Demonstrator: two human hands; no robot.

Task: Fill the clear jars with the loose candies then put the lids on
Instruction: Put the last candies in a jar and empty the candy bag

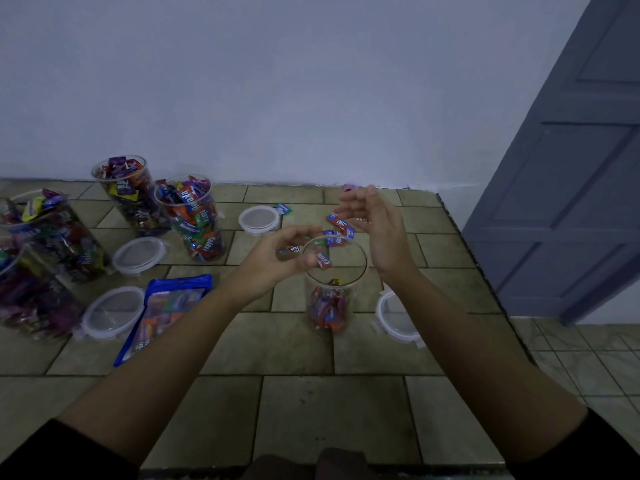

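Left hand: fingers curled round wrapped candies at the rim of the clear jar. The jar stands lidless mid-table, its lower part filled with red and blue wrappers. Right hand: fingers loosely spread, holding nothing, above loose candies.

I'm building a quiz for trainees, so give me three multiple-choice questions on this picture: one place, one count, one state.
1. Where does the bag lie? A. left of the middle jar B. right of it C. inside it
2. How many lids lie loose on the table? A. two B. four C. six
3. The middle jar is A. lidded B. empty C. partly filled

1 A: it lies flat to that jar's left.
2 B: four show, none on a jar.
3 C: candies fill only its bottom.
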